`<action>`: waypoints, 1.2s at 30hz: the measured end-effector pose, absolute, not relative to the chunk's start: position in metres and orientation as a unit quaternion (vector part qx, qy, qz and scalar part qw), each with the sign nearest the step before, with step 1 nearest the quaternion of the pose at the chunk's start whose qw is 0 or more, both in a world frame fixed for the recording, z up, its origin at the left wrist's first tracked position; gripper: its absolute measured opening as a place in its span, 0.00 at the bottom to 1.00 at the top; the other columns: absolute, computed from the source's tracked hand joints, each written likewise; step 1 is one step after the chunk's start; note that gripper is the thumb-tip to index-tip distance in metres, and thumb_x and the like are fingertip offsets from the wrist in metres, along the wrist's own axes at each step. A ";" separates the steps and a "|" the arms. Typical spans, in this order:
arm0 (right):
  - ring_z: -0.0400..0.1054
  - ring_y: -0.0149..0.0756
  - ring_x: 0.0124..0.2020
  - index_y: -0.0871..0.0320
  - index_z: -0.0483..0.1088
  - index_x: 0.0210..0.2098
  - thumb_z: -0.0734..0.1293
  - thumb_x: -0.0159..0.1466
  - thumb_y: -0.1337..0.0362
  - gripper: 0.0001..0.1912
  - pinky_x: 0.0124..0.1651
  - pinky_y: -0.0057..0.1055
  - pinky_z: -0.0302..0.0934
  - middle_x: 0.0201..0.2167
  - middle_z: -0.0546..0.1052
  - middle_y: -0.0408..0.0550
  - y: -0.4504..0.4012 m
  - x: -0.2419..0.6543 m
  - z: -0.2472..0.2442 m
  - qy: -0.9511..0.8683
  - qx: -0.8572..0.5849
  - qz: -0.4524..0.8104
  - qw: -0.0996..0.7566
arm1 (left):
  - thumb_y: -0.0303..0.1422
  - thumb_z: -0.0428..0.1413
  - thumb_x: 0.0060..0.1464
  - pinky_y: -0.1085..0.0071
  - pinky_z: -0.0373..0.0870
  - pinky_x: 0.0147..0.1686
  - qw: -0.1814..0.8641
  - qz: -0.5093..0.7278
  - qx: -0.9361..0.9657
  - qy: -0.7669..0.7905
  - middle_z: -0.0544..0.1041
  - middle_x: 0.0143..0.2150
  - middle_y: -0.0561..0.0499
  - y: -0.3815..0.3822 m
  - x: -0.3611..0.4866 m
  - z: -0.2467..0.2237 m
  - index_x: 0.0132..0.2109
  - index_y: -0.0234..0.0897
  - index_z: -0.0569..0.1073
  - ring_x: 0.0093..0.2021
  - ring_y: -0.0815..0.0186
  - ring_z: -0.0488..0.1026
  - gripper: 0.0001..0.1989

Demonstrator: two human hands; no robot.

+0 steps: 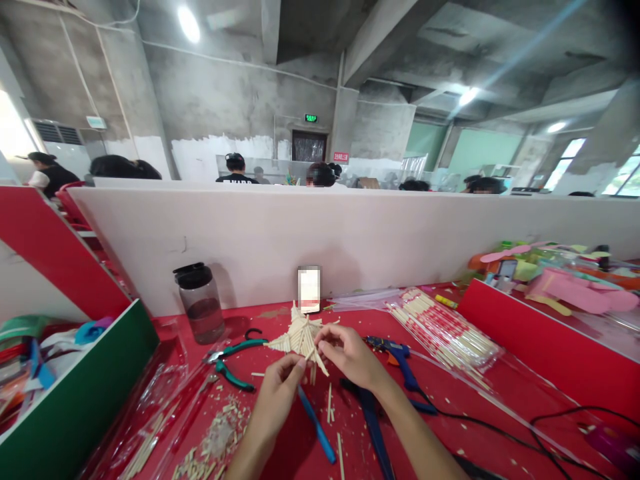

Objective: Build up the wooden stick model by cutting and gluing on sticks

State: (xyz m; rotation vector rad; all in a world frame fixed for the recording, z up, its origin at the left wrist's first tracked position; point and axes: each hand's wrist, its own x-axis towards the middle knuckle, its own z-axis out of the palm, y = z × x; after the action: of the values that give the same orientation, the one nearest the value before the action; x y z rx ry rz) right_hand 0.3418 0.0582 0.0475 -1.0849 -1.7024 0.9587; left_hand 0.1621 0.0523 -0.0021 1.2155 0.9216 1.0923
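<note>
A star-shaped piece built from pale wooden sticks (299,335) is held just above the red table, its points spreading out. My left hand (281,383) pinches the star's lower edge between thumb and fingers. On its right side, my right hand (350,355) is closed, with thumb and fingertips together at one of the points; whether a separate small stick is between them is too small to tell. Below the hands lie a blue pen-like tool (318,427) and some loose sticks (330,403). Teal-handled pliers (235,363) rest left of the star, and a blue glue gun (395,350) lies to the right.
A dark water bottle (200,307) and a propped phone (310,290) stand by the white partition (260,247). Packaged sticks (445,327) lie at right, near a black cord (480,433). Stick scraps (200,460) litter the front left. Other people sit beyond the partition.
</note>
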 end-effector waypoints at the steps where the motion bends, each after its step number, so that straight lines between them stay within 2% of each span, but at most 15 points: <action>1: 0.69 0.34 0.32 0.59 0.71 0.36 0.63 0.64 0.66 0.05 0.37 0.28 0.63 0.31 0.74 0.43 0.058 0.342 0.047 -0.683 -0.436 0.389 0.438 | 0.50 0.62 0.48 0.77 0.51 0.23 0.589 0.470 0.523 0.398 0.64 0.22 0.58 0.052 0.162 -0.002 0.28 0.34 0.71 0.22 0.73 0.56 0.21; 5: 0.70 0.34 0.32 0.58 0.71 0.36 0.63 0.64 0.65 0.05 0.38 0.29 0.64 0.31 0.74 0.43 0.060 0.342 0.043 -0.678 -0.433 0.400 0.439 | 0.51 0.62 0.48 0.76 0.50 0.22 0.576 0.466 0.531 0.411 0.60 0.20 0.60 0.052 0.161 0.001 0.28 0.34 0.72 0.20 0.74 0.53 0.22; 11: 0.71 0.35 0.34 0.58 0.70 0.37 0.63 0.64 0.65 0.05 0.39 0.29 0.65 0.32 0.75 0.44 0.062 0.344 0.043 -0.682 -0.433 0.399 0.433 | 0.52 0.62 0.46 0.76 0.50 0.22 0.574 0.459 0.537 0.413 0.61 0.18 0.59 0.052 0.161 0.004 0.27 0.35 0.72 0.20 0.73 0.54 0.23; 15: 0.70 0.33 0.30 0.58 0.69 0.35 0.62 0.64 0.65 0.05 0.35 0.26 0.63 0.29 0.75 0.43 0.064 0.364 0.047 -0.686 -0.471 0.389 0.395 | 0.53 0.62 0.46 0.75 0.49 0.21 0.579 0.452 0.533 0.420 0.61 0.17 0.59 0.053 0.161 0.004 0.28 0.35 0.73 0.19 0.73 0.54 0.23; 17: 0.70 0.32 0.28 0.59 0.69 0.33 0.63 0.63 0.66 0.05 0.31 0.25 0.61 0.26 0.75 0.43 0.062 0.376 0.047 -0.701 -0.521 0.367 0.320 | 0.53 0.61 0.46 0.76 0.49 0.21 0.580 0.451 0.533 0.420 0.61 0.18 0.59 0.053 0.160 0.004 0.28 0.35 0.73 0.19 0.73 0.53 0.23; 19: 0.69 0.32 0.25 0.60 0.72 0.32 0.63 0.61 0.66 0.05 0.28 0.24 0.59 0.24 0.76 0.44 0.057 0.384 0.044 -0.721 -0.553 0.363 0.207 | 0.54 0.61 0.46 0.76 0.48 0.21 0.580 0.451 0.535 0.417 0.62 0.18 0.59 0.053 0.161 0.003 0.28 0.34 0.73 0.19 0.74 0.53 0.24; 23: 0.69 0.32 0.22 0.58 0.76 0.30 0.65 0.61 0.61 0.09 0.24 0.23 0.56 0.22 0.78 0.44 0.040 0.371 0.036 -0.773 -0.516 0.369 0.014 | 0.53 0.60 0.48 0.76 0.48 0.20 0.578 0.452 0.539 0.413 0.66 0.21 0.57 0.054 0.160 -0.001 0.30 0.33 0.74 0.19 0.74 0.54 0.24; 26: 0.74 0.39 0.28 0.58 0.78 0.28 0.68 0.59 0.56 0.12 0.30 0.27 0.61 0.24 0.79 0.48 0.027 0.343 0.031 -0.816 -0.518 0.255 -0.015 | 0.53 0.60 0.49 0.77 0.49 0.20 0.574 0.452 0.544 0.413 0.66 0.22 0.56 0.055 0.160 -0.005 0.30 0.33 0.74 0.20 0.74 0.55 0.24; 30: 0.76 0.52 0.40 0.63 0.79 0.38 0.67 0.61 0.52 0.19 0.44 0.39 0.66 0.35 0.81 0.60 0.016 0.307 0.028 -0.818 -0.557 0.144 -0.003 | 0.53 0.61 0.49 0.77 0.52 0.21 0.565 0.458 0.545 0.416 0.65 0.21 0.57 0.056 0.159 -0.006 0.29 0.34 0.74 0.20 0.73 0.57 0.23; 33: 0.76 0.56 0.43 0.66 0.78 0.42 0.65 0.61 0.60 0.17 0.47 0.43 0.66 0.39 0.81 0.65 0.012 0.295 0.029 -0.811 -0.572 0.122 -0.023 | 0.53 0.60 0.50 0.77 0.52 0.21 0.560 0.461 0.552 0.411 0.66 0.21 0.57 0.056 0.159 -0.006 0.29 0.34 0.74 0.21 0.73 0.58 0.23; 36: 0.77 0.57 0.41 0.67 0.79 0.40 0.63 0.58 0.65 0.17 0.45 0.44 0.67 0.37 0.81 0.67 0.009 0.297 0.034 -0.829 -0.544 0.124 -0.051 | 0.52 0.59 0.51 0.76 0.52 0.21 0.558 0.459 0.557 0.409 0.66 0.21 0.56 0.057 0.159 -0.006 0.29 0.34 0.74 0.21 0.73 0.58 0.23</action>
State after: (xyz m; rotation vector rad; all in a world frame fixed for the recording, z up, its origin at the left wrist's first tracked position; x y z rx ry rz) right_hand 0.2970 0.0091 0.0341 -1.7657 -2.6910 0.4021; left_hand 0.1586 0.0573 -0.0065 1.3148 0.9640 1.0840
